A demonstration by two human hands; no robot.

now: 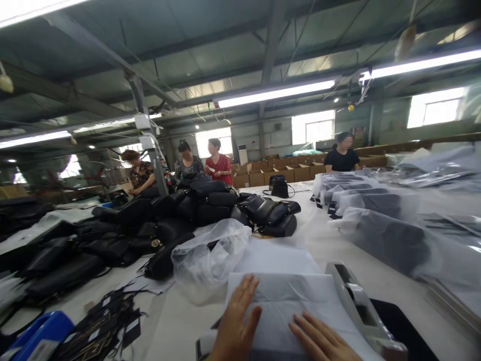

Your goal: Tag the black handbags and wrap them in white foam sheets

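Observation:
Both palms face down on a thin white plastic bag (pixel 285 291), which looks wrapped or spread over something dark underneath. My left hand (pixel 238 321) lies on its left part with the thumb apart from the fingers. On the lower right part rests my right hand (pixel 319 336), fingers stretched out flat. Beyond the hands, a sheet of white paper (pixel 278 255) sticks out from under the bag. A crumpled clear plastic bag (pixel 214 250) sits at the far left of it. Along the right edge runs a white tape dispenser (pixel 361 301).
Black handbags (pixel 180 210) are heaped at the left and centre. Bagged handbags (pixel 383 235) stand in a row at right. Black hang tags (pixel 108 321) and a blue tool (pixel 41 336) lie at lower left. Several co-workers stand beyond the table, before cardboard boxes (pixel 255 178).

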